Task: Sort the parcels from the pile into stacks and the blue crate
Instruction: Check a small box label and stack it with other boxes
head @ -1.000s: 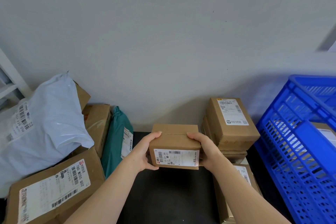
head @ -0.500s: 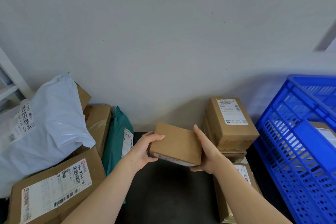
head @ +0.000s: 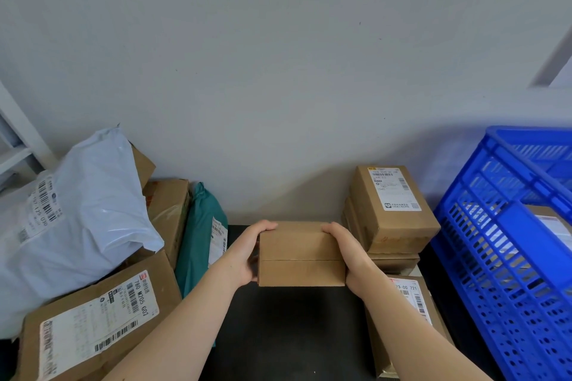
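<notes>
Head view, single frame. Small cardboard box [head: 301, 252] sits level at centre, over the black tabletop [head: 278, 337], held between both hands; cannot tell whether its underside touches the surface. Its upper face is plain brown with one flap seam running left to right. Left hand [head: 243, 254] clamps the box's left end, fingers [head: 266, 226] curled together over the far top corner. Right hand [head: 351, 258] clamps the right end the same way, fingers [head: 332, 229] curled together over the far top edge. The thumbs are hidden. The box lies between the pile on the left and a stack on the right, apart from both, with its right end near the stack. Pile, left: white poly mailer [head: 77, 210] on top, barcode label showing; large labelled carton [head: 99, 318] tilted beneath it at the near edge; brown carton [head: 168, 210] behind; teal mailer [head: 201, 235] standing on edge against that carton. Stack, right, by the wall [head: 278, 71]: labelled box [head: 393, 207] on top, label up, a second box [head: 393, 263] under it, and a lower labelled box [head: 411, 315] nearer the camera, partly hidden by the right forearm. Blue crate [head: 507, 272] stands at far right, just beside the stack, with a labelled parcel [head: 554, 226] visible inside over its rim.
</notes>
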Action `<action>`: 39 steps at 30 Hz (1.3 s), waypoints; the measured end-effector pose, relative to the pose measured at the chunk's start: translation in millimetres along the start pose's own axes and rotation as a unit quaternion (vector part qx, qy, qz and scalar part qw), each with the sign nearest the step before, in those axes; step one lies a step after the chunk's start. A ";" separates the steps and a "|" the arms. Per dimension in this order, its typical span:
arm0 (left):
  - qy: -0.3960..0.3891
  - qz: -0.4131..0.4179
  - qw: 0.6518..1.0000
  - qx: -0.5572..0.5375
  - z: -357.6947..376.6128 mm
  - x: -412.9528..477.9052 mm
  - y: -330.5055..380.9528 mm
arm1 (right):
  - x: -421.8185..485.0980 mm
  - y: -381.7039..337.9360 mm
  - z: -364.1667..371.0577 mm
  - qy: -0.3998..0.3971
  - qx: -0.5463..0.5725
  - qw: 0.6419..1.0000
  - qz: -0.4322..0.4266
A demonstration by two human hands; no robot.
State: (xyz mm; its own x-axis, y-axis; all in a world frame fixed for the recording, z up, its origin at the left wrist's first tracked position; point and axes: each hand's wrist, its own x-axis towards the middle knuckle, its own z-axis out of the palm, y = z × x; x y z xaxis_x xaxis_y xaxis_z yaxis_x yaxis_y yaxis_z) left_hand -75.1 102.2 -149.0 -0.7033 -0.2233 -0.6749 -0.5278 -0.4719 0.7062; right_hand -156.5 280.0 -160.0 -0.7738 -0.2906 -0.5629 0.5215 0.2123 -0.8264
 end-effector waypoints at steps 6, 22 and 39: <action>0.034 0.043 0.999 0.000 -0.2 2.9 -3.5 | -3.8 -1.0 1.0 0.013 -0.007 0.999 0.042; 0.009 0.056 0.998 -0.013 2.8 3.4 -4.3 | -11.7 -5.3 -4.0 0.085 0.031 0.996 0.022; 0.019 0.069 0.995 0.069 -1.1 2.7 5.1 | -21.4 -12.5 13.8 0.040 -0.092 0.993 -0.065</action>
State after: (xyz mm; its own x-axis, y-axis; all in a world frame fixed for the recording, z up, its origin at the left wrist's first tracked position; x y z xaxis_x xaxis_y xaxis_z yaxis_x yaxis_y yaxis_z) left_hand -79.1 98.2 -147.4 -0.7563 -0.3121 -0.5750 -0.4893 -0.3136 0.8138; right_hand -141.5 270.7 -137.8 -0.8602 -0.2529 -0.4429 0.3470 0.3463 -0.8716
